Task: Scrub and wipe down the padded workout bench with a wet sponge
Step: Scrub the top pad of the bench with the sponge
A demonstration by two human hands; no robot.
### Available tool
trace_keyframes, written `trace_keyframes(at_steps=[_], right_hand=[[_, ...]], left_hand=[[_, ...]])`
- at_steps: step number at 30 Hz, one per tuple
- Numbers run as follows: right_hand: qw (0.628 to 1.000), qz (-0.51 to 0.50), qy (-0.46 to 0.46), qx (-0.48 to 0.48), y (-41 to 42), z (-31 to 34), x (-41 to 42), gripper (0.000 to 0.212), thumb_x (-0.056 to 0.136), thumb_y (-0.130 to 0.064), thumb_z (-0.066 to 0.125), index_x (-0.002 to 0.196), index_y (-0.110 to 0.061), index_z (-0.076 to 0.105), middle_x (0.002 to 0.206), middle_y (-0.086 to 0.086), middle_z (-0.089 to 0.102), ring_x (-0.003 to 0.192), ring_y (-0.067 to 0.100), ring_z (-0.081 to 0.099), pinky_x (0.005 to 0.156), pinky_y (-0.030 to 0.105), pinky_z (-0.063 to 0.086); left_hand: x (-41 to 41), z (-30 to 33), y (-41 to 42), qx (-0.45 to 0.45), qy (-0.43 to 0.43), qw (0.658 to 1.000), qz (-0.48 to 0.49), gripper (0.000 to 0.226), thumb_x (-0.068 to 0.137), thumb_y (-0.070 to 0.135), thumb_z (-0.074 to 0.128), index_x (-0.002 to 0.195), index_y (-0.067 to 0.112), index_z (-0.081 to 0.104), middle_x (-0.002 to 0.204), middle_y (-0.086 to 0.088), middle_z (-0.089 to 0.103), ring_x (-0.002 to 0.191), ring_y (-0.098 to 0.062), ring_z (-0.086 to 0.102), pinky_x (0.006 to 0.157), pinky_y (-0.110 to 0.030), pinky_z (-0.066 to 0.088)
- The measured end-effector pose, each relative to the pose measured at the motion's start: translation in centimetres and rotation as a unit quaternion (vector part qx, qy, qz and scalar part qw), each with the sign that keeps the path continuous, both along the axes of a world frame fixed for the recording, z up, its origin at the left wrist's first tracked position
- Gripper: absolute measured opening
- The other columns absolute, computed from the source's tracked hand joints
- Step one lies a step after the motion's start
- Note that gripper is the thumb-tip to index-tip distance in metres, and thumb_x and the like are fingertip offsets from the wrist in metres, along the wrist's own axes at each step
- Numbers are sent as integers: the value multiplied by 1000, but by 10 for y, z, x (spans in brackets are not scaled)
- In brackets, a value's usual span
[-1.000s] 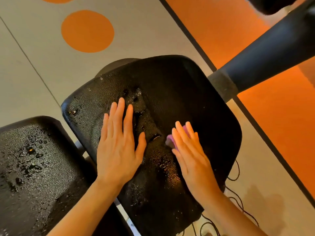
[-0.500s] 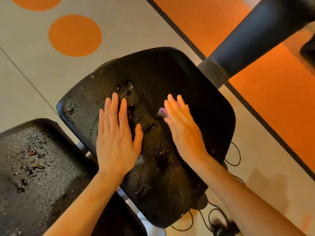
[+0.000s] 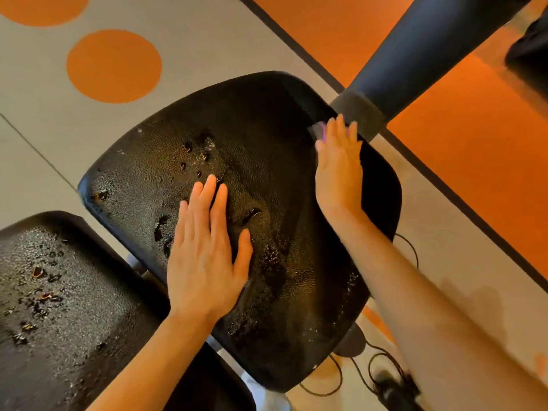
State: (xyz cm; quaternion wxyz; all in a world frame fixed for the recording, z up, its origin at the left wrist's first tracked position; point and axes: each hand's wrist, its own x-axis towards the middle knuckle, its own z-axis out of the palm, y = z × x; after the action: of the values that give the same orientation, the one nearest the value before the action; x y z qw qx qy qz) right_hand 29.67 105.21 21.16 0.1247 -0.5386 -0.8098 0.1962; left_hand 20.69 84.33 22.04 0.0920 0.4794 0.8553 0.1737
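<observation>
Bench pad (image 3: 267,137), black and beaded with water, fills the middle of the head view, with a second wet pad (image 3: 59,307) just beside it at lower left. Left hand (image 3: 204,262) lies flat on the pad's centre, fingers straight and close together, thumb spread. Right hand (image 3: 338,164) presses a purple sponge (image 3: 318,132) against the pad's far right edge, fingers straight and together over it. Thin black cables (image 3: 367,372) lie on the grey and orange floor (image 3: 207,34) below.

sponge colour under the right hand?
Pink-purple sponge, mostly hidden beneath the right hand at the bench pad's far edge. Head view only.
</observation>
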Motion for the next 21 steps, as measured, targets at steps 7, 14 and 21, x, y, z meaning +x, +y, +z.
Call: trace_keyframes(at_steps=[7,14,21], right_hand=[[989,145,-20,27,-58,10,43,48,101,-27,32,144,-7,34,152,13,34,144,28,22,115,34,17],[998,62,-9,29,-106,9,39,44,101,-19,37,143,-5,36,151,17,35,143,33,24,115,49,25],[997,11,-74,18,-2,2,35,49,103,-29,29,147,-8,30,157,12,23,147,28,14,120,41,17]], left_hand=[[0,2,-1,-15,4,1000,-1,68,98,42,38,154,8,22,164,-9,16,153,-25,9,125,-36,2],[1,0,-2,6,13,1000,1,66,99,40,41,153,6,25,163,-11,19,153,-26,13,125,-38,6],[2,-1,-4,8,22,1000,-2,66,100,40,40,153,4,26,162,-13,21,152,-28,15,125,-41,9]])
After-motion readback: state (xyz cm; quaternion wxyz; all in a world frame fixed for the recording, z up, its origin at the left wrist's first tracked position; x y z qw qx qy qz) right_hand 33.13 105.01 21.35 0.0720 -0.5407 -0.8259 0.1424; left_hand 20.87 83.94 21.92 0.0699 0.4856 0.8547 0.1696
